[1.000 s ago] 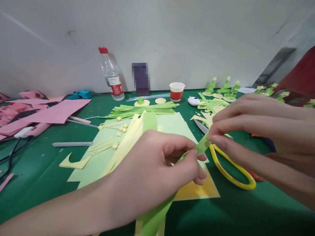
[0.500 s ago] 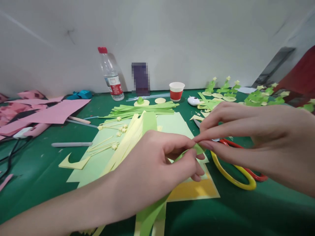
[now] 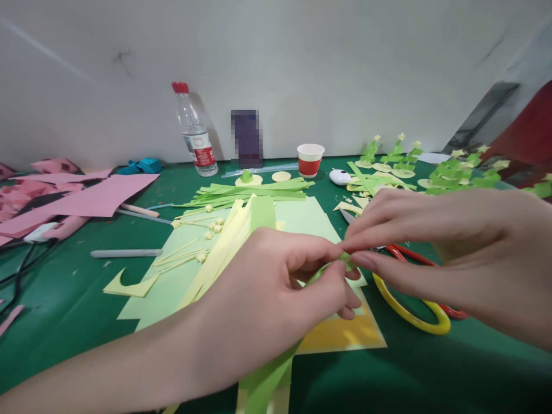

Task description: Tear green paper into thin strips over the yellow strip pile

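Observation:
Between the thumb and fingers of my left hand [image 3: 293, 282] is a long green paper strip [image 3: 271, 374], which hangs down toward the near edge of the view. My right hand [image 3: 435, 241] pinches the strip's upper end, its fingertips touching those of the left. Pale yellow strips [image 3: 219, 253] and small yellow paper stars on thin stems [image 3: 202, 256] lie on light green sheets [image 3: 146, 307], left of and beyond the hands. Scissors with red and yellow handles [image 3: 440, 319] rest beneath the right hand.
A bottle [image 3: 198, 138], a red and white cup [image 3: 310, 161] and green strips [image 3: 259, 192] are at the back. Small green paper plants [image 3: 403, 161] stand at right. Pink paper [image 3: 95, 195] and a grey stick [image 3: 125, 253] are at left, on the green table [image 3: 64, 293].
The right hand has shifted slightly down, and its thumb and index finger have closed in on the strip's end. The left hand has barely moved.

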Motion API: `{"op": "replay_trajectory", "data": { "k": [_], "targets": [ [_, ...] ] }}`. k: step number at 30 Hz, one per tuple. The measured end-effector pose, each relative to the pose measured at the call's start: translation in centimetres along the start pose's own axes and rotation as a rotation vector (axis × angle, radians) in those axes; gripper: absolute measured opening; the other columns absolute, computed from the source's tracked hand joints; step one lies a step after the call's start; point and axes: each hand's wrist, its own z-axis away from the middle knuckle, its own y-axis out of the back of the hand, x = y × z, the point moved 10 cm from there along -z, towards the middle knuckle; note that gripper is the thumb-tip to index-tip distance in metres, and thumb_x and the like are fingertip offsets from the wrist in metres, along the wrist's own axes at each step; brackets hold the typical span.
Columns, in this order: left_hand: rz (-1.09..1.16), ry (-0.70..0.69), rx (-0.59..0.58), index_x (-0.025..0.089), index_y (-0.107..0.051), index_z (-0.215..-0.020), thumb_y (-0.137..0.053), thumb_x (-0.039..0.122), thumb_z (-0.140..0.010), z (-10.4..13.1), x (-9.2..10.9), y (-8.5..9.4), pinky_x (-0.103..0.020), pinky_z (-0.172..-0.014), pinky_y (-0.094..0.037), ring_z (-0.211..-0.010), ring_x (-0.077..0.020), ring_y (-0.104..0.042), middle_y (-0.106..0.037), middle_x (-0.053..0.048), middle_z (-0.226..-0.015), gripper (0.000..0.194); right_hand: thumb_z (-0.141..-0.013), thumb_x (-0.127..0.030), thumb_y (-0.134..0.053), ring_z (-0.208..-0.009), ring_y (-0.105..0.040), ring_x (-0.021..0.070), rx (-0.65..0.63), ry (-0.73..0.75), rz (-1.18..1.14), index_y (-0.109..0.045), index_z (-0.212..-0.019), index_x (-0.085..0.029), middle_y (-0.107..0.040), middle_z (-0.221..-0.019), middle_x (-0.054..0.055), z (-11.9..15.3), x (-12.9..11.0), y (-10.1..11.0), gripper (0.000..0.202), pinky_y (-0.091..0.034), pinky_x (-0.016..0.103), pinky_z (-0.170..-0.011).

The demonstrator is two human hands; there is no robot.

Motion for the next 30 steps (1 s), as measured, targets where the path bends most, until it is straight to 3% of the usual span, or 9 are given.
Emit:
{"op": "replay_trajectory", "data": {
  "k": [6,12,17,22,27,30],
  "targets": [
    [-0.039,0.055,-0.031,0.016,-0.063,-0.068,-0.044,0.016,-0.083,-0.1,-0.3,-0.2,-0.016,-0.055,-0.052,-0.060,-0.0109,-0.065,-0.070,0.002,-0.070,0.025,-0.075,-0.017,-0.057,-0.052,-0.057,0.0080,0.003,0.004,-0.021,-0.065,-0.054,-0.022,-0.067,-0.060,-0.006,-0.2,-0.2,-0.2,0.023,-0.048,0.014,-0.047],
    [-0.019,0.014,0.007,0.017,-0.063,-0.069,-0.044,0.018,-0.084,0.0,-0.2,0.1,-0.014,-0.057,-0.052,-0.058,-0.0086,-0.064,-0.070,0.003,-0.069,0.024,-0.071,-0.016,-0.061,-0.058,-0.059,0.0077,-0.044,-0.013,-0.015,-0.068,-0.065,-0.024,-0.069,-0.066,-0.007,0.0,0.0,-0.4,0.013,-0.048,0.012,-0.049],
    [-0.033,0.072,-0.028,0.016,-0.063,-0.067,-0.044,0.017,-0.083,0.0,-0.4,-0.3,-0.017,-0.054,-0.052,-0.060,-0.0120,-0.066,-0.070,0.001,-0.069,0.025,-0.076,-0.023,-0.056,-0.052,-0.057,0.0081,0.001,0.006,-0.009,-0.067,-0.057,-0.024,-0.067,-0.060,-0.006,0.1,-0.2,-0.3,0.022,-0.047,0.014,-0.043],
    [-0.041,0.068,-0.041,0.016,-0.064,-0.070,-0.044,0.018,-0.083,0.0,-0.1,-0.3,-0.017,-0.052,-0.052,-0.060,-0.0124,-0.066,-0.070,0.001,-0.070,0.024,-0.076,-0.018,-0.057,-0.051,-0.057,0.0085,0.059,0.008,0.000,-0.065,-0.055,-0.024,-0.068,-0.061,-0.007,0.3,-0.1,-0.1,0.023,-0.049,0.015,-0.046],
    [0.009,-0.014,0.033,0.015,-0.064,-0.069,-0.046,0.013,-0.082,-0.1,0.6,0.4,-0.012,-0.053,-0.051,-0.058,-0.0084,-0.064,-0.070,0.002,-0.068,0.022,-0.079,-0.027,-0.057,-0.061,-0.062,0.0095,0.206,0.075,0.240,-0.066,-0.067,-0.025,-0.069,-0.072,-0.007,1.2,-0.8,1.8,0.015,-0.050,0.020,-0.057],
    [0.030,-0.052,0.076,0.015,-0.065,-0.071,-0.046,0.013,-0.082,0.0,0.9,0.8,-0.010,-0.052,-0.050,-0.057,-0.0071,-0.063,-0.069,0.003,-0.067,0.022,-0.079,-0.028,-0.057,-0.066,-0.061,0.0115,0.191,0.175,0.369,-0.065,-0.068,-0.024,-0.068,-0.075,-0.004,1.4,-2.5,1.8,0.014,-0.048,0.025,-0.065]
  ]
}}
